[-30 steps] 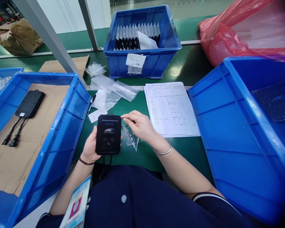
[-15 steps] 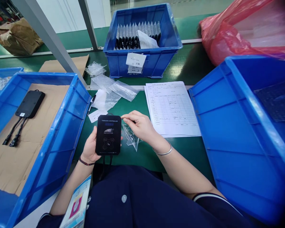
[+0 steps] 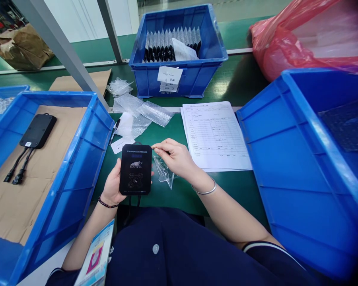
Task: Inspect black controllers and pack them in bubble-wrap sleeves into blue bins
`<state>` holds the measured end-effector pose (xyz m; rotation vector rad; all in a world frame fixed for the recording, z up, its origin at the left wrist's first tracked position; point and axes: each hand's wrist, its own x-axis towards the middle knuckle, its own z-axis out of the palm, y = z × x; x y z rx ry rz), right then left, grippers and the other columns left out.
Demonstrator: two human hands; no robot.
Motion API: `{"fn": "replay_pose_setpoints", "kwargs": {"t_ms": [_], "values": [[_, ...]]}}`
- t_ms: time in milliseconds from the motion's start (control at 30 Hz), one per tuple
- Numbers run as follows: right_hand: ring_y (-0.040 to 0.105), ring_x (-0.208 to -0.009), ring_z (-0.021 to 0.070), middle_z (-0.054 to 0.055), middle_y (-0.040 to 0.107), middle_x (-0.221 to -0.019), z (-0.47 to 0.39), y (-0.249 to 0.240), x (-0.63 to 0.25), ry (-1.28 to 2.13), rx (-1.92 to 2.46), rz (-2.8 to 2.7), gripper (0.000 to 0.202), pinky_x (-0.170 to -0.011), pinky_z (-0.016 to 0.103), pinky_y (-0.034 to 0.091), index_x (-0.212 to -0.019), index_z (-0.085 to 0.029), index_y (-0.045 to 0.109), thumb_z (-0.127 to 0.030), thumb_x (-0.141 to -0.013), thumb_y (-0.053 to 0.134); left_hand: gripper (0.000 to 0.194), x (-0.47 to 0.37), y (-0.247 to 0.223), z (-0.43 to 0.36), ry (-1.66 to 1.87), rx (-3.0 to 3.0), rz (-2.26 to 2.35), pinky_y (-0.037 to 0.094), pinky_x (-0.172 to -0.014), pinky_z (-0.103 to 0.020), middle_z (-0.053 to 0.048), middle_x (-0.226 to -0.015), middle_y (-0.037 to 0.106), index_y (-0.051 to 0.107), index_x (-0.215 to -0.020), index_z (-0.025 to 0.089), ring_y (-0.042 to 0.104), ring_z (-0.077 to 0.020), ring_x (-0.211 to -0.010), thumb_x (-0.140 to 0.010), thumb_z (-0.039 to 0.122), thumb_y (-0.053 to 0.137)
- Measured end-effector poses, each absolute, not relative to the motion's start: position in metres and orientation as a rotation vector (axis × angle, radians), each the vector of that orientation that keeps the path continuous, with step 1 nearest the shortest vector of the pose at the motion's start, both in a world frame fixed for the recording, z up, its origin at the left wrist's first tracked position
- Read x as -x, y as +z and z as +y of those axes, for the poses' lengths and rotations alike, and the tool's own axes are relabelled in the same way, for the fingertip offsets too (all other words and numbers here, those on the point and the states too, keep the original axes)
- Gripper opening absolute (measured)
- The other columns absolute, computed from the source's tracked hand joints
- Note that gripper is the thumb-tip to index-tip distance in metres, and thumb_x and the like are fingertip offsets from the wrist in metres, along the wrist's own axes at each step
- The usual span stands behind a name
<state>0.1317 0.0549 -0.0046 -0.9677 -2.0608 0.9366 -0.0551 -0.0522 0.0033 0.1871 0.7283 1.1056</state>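
A black controller [image 3: 135, 169] marked "TORNADO CONTROLLER" and "MANTIS" faces up toward me, with cables hanging from its lower edge. My left hand [image 3: 115, 184] is wrapped around its left side and underneath, fingertips showing at the right edge. At the controller's upper right corner, my right hand [image 3: 173, 155] is closed in a pinch; whatever is between thumb and finger is too small to make out. Below that hand, a crumpled clear plastic piece [image 3: 165, 172] lies on the green table. Another black controller [image 3: 38, 130] with two cables rests in the left bin.
The left blue bin [image 3: 100, 131] is lined with cardboard. Clear bags [image 3: 155, 113], a pen [image 3: 115, 130] and printed sheets [image 3: 216, 135] lie ahead. A blue bin [image 3: 176, 85] of bagged items stands behind, a larger blue bin [image 3: 265, 151] at right, a red bag [image 3: 268, 51] beyond.
Almost nothing differs. The view has shifted very slightly; both hands keep the same place and grip on the controller and at its corner.
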Motion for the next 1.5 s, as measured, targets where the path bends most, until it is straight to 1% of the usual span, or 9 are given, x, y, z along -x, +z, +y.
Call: {"fn": "replay_pose_setpoints", "kwargs": {"t_ms": [133, 333, 600, 733, 933, 1167, 1300, 1500], "values": [[0.061, -0.078, 0.0142, 0.003, 0.063, -0.087, 0.0534, -0.0016, -0.1316, 0.9, 0.993, -2.088, 0.022, -0.071, 0.028, 0.048, -0.102, -0.024, 0.07, -0.022, -0.092, 0.052, 0.066, 0.0555, 0.0032, -0.0536, 1.107, -0.19, 0.728, 0.041, -0.097, -0.057, -0.021, -0.13, 0.055, 0.042, -0.139, 0.011, 0.054, -0.0377, -0.117, -0.094, 0.057, 0.027], [0.061, -0.077, 0.0142, 0.003, 0.063, -0.088, 0.0514, 0.0009, -0.1316, 0.828, 1.007, -2.121, 0.022, -0.069, 0.028, 0.047, -0.102, -0.023, 0.071, -0.022, -0.092, 0.051, 0.064, 0.054, 0.0055, -0.0545, 1.118, -0.199, 0.756, 0.042, -0.097, -0.057, -0.02, -0.13, 0.055, 0.044, -0.137, 0.012, 0.054, -0.0377, -0.117, -0.094, 0.056, 0.027], [0.061, -0.077, 0.0142, 0.003, 0.064, -0.087, 0.0516, 0.0004, -0.1317, 0.884, 0.997, -2.1, 0.022, -0.069, 0.028, 0.047, -0.102, -0.024, 0.071, -0.022, -0.091, 0.052, 0.065, 0.0537, 0.0061, -0.0548, 1.124, -0.211, 0.779, 0.043, -0.097, -0.057, -0.02, -0.131, 0.054, 0.043, -0.139, 0.013, 0.054, -0.038, -0.117, -0.094, 0.057, 0.03], [0.061, -0.077, 0.0143, 0.003, 0.064, -0.088, 0.0526, 0.0009, -0.1325, 0.927, 0.981, -2.087, 0.023, -0.07, 0.028, 0.047, -0.104, -0.024, 0.07, -0.022, -0.092, 0.051, 0.065, 0.0544, 0.0062, -0.0551, 1.121, -0.217, 0.769, 0.042, -0.097, -0.058, -0.02, -0.129, 0.055, 0.044, -0.137, 0.011, 0.054, -0.0383, -0.117, -0.093, 0.057, 0.03], [0.06, -0.076, 0.0139, 0.003, 0.063, -0.088, 0.052, 0.0013, -0.1334, 0.885, 0.993, -2.096, 0.023, -0.07, 0.028, 0.047, -0.104, -0.023, 0.07, -0.022, -0.092, 0.051, 0.063, 0.0533, 0.0068, -0.0543, 1.127, -0.215, 0.768, 0.042, -0.097, -0.058, -0.02, -0.13, 0.055, 0.048, -0.134, 0.012, 0.054, -0.038, -0.117, -0.094, 0.056, 0.029], [0.06, -0.077, 0.0139, 0.003, 0.063, -0.089, 0.0519, 0.0005, -0.1332, 0.879, 0.994, -2.091, 0.022, -0.07, 0.028, 0.047, -0.104, -0.023, 0.07, -0.022, -0.092, 0.051, 0.063, 0.0521, 0.0082, -0.0546, 1.125, -0.219, 0.779, 0.043, -0.097, -0.057, -0.02, -0.129, 0.056, 0.047, -0.135, 0.012, 0.054, -0.0377, -0.117, -0.094, 0.056, 0.027], [0.06, -0.077, 0.0136, 0.003, 0.063, -0.087, 0.0524, 0.0001, -0.1335, 0.916, 0.969, -2.068, 0.022, -0.07, 0.027, 0.047, -0.104, -0.022, 0.07, -0.021, -0.092, 0.051, 0.064, 0.0525, 0.0087, -0.0546, 1.117, -0.218, 0.773, 0.043, -0.097, -0.057, -0.02, -0.128, 0.056, 0.047, -0.134, 0.011, 0.054, -0.0382, -0.117, -0.094, 0.057, 0.028], [0.06, -0.076, 0.0137, 0.003, 0.063, -0.087, 0.0522, -0.0001, -0.1335, 0.872, 0.968, -2.079, 0.022, -0.069, 0.028, 0.047, -0.103, -0.022, 0.07, -0.022, -0.092, 0.052, 0.064, 0.0519, 0.0079, -0.0549, 1.133, -0.215, 0.784, 0.042, -0.097, -0.059, -0.02, -0.131, 0.055, 0.045, -0.136, 0.012, 0.054, -0.0392, -0.117, -0.093, 0.057, 0.031]]}}
